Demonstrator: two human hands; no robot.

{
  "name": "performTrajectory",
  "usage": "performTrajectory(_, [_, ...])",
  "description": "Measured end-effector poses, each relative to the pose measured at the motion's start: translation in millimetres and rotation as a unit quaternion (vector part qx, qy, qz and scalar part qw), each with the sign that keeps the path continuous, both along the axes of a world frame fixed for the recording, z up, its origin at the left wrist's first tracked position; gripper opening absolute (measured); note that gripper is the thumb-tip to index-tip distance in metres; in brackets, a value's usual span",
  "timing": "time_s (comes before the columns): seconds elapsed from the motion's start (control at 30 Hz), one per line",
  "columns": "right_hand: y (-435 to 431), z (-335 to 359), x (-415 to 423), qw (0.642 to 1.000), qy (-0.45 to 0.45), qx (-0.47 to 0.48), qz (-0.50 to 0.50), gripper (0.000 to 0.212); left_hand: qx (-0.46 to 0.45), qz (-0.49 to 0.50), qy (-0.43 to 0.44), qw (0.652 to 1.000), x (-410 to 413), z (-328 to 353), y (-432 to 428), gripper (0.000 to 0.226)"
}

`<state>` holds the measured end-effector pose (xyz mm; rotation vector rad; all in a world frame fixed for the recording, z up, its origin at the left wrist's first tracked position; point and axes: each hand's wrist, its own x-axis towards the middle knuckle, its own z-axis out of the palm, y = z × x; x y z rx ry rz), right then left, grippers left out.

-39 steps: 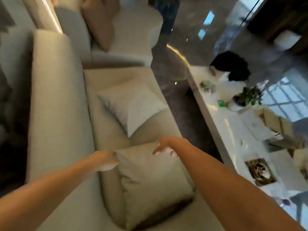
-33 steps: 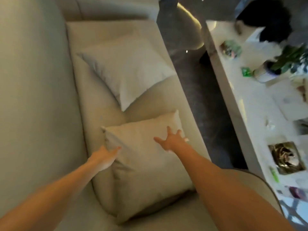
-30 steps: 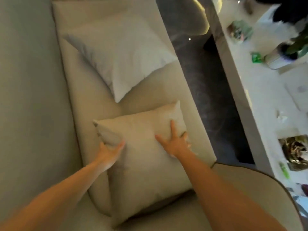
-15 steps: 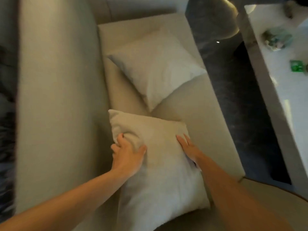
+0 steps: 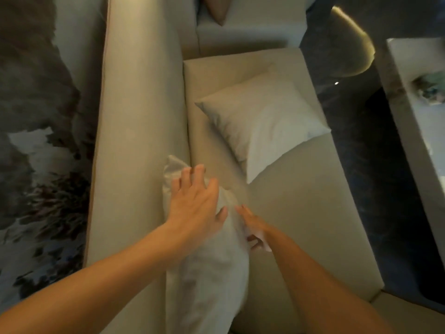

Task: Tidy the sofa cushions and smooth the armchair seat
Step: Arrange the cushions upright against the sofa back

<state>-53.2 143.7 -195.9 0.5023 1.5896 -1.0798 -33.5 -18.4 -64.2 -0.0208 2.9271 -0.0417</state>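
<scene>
Propping the near pale fabric cushion (image 5: 207,273) against the beige sofa backrest (image 5: 139,141): left hand (image 5: 195,206) flat, spread; right hand (image 5: 252,230) gripping its edge. Next, probably the far white cushion (image 5: 262,126).

Beige sofa (image 5: 139,141), pale grey-white near cushion (image 5: 207,280), off-white far cushion (image 5: 262,126), brown-tan pillow (image 5: 219,8) beyond, dark marbled glossy floor (image 5: 356,145), grey-and-white mottled wall panel (image 5: 36,116), white table (image 5: 414,112)

Brown cushion (image 5: 218,7) cropped at top
</scene>
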Motion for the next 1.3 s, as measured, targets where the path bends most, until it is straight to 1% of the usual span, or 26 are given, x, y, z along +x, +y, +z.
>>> performTrajectory(0.03, [6.8,0.7,-16.2,1.000,0.019,0.010,0.003,0.077,0.019,0.020,-0.020,0.999,-22.1,-9.3,6.1,0.054])
performTrajectory(0.1, [20.3,0.8,-60.0,0.995,0.082,0.043,-0.041,0.072,0.069,0.111,-0.080,0.988,-69.2,-32.2,15.4,0.051])
performTrajectory(0.17, [33.9,-1.6,-110.9,0.981,0.151,0.067,-0.103,0.067,0.158,0.224,-0.142,0.951,-116.5,-63.3,17.8,0.055])
performTrajectory(0.23, [44.0,-8.5,-158.4,0.965,0.204,0.076,-0.143,0.069,0.251,0.296,-0.173,0.905,-158.4,-99.7,18.4,0.064])
performTrajectory(0.33, [49.4,-33.6,-211.5,0.941,0.275,0.103,-0.168,0.081,0.388,0.398,-0.159,0.816,-202.3,-149.9,28.9,0.086])
performTrajectory(0.43, [42.4,-68.5,-245.2,0.921,0.328,0.171,-0.124,0.093,0.488,0.478,-0.134,0.718,-230.9,-195.2,46.0,0.114])
performTrajectory(0.5, [40.8,-93.2,-255.7,0.918,0.331,0.171,-0.134,0.096,0.532,0.485,-0.123,0.683,-244.5,-224.8,57.1,0.127])
performTrajectory(0.53, [39.6,-106.9,-258.0,0.921,0.321,0.156,-0.154,0.096,0.552,0.483,-0.112,0.671,-247.6,-238.9,62.3,0.129])
performTrajectory(0.57, [38.7,-117.9,-258.3,0.923,0.311,0.138,-0.180,0.096,0.563,0.478,-0.095,0.667,-249.4,-248.0,66.2,0.128])
performTrajectory(0.6, [38.9,-123.8,-256.2,0.922,0.305,0.123,-0.202,0.095,0.561,0.471,-0.076,0.677,-249.2,-250.6,69.6,0.125])
performTrajectory(0.63, [38.8,-129.1,-251.6,0.919,0.308,0.122,-0.216,0.095,0.547,0.465,-0.059,0.693,-245.9,-252.9,72.3,0.120])
performTrajectory(0.7, [29.7,-136.1,-250.9,0.906,0.334,0.129,-0.227,0.094,0.513,0.458,-0.021,0.726,-246.8,-256.8,69.1,0.105])
performTrajectory(0.8, [34.9,-131.2,-249.1,0.912,0.292,0.111,-0.266,0.095,0.449,0.445,0.029,0.774,-248.8,-237.3,82.2,0.067])
performTrajectory(0.83, [31.9,-122.6,-248.5,0.915,0.265,0.099,-0.288,0.095,0.423,0.431,0.041,0.796,-250.1,-219.9,81.4,0.061])
performTrajectory(0.87, [28.1,-112.8,-248.7,0.918,0.236,0.079,-0.308,0.096,0.399,0.414,0.046,0.817,-252.2,-201.5,80.0,0.060])
performTrajectory(0.93, [3.8,-77.3,-252.1,0.926,0.167,0.010,-0.339,0.092,0.353,0.386,0.050,0.851,-258.8,-150.9,55.7,0.069])
performTrajectory(1.03, [-48.9,-16.2,-260.7,0.936,0.037,-0.070,-0.343,0.070,0.282,0.369,0.060,0.884,-268.9,-79.4,6.7,0.086])
performTrajectory(1.13, [-110.4,26.7,-252.5,0.932,-0.125,-0.125,-0.317,0.080,0.204,0.345,0.076,0.913,-260.6,-28.5,-48.1,0.092])
performTrajectory(1.17, [-128.9,33.8,-246.1,0.928,-0.149,-0.146,-0.309,0.076,0.183,0.331,0.077,0.923,-253.3,-18.1,-65.9,0.095])
performTrajectory(1.2, [-144.9,38.4,-237.8,0.925,-0.153,-0.161,-0.309,0.071,0.168,0.315,0.073,0.931,-244.7,-11.4,-81.4,0.096])
performTrajectory(1.23, [-156.5,41.1,-228.3,0.923,-0.142,-0.165,-0.316,0.068,0.165,0.299,0.066,0.938,-234.0,-8.5,-94.0,0.094])
performTrajectory(1.3, [-170.3,41.2,-208.8,0.927,-0.075,-0.148,-0.335,0.066,0.181,0.269,0.043,0.945,-210.7,-11.0,-109.1,0.088])
